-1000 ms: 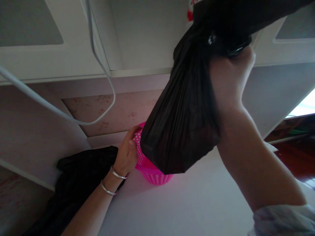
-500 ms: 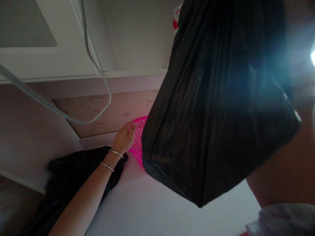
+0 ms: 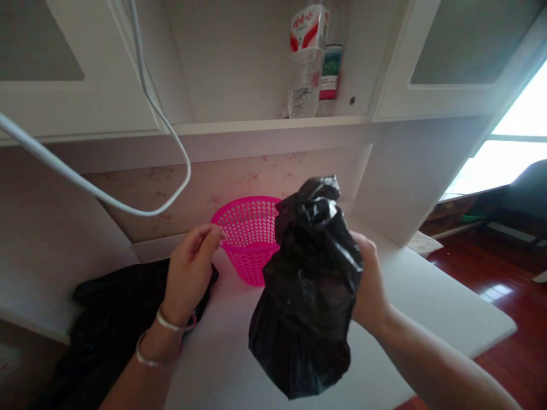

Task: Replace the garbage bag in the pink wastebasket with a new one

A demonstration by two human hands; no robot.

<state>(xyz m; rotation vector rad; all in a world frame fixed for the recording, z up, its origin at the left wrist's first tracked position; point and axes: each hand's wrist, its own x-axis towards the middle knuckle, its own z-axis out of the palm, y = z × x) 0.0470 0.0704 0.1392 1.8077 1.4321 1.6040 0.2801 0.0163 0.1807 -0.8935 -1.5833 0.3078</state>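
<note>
A crumpled black plastic bag (image 3: 307, 296) hangs in front of me, its upper part bunched and twisted. My right hand (image 3: 370, 279) grips it from the right side, with most of its fingers hidden behind the plastic. Behind the bag, a pink perforated plastic basket (image 3: 250, 265) stands upright on the white desktop. My left hand (image 3: 192, 259), two bracelets on its wrist, is closed with thumb and finger pinched at the basket's left rim. The bag covers the basket's right side.
Another black bag or black cloth (image 3: 123, 302) lies at the left on the desktop (image 3: 222, 353). A white cable (image 3: 128, 212) loops down at upper left. Above, a cabinet shelf (image 3: 239, 126) holds a clear bottle (image 3: 305, 74) and a green-red can (image 3: 331, 71). A dark chair (image 3: 527, 188) stands at right.
The black bag, earlier spread large and close to me, is now lower, smaller and bunched. My right hand has come into view. My left hand has shifted slightly down and left.
</note>
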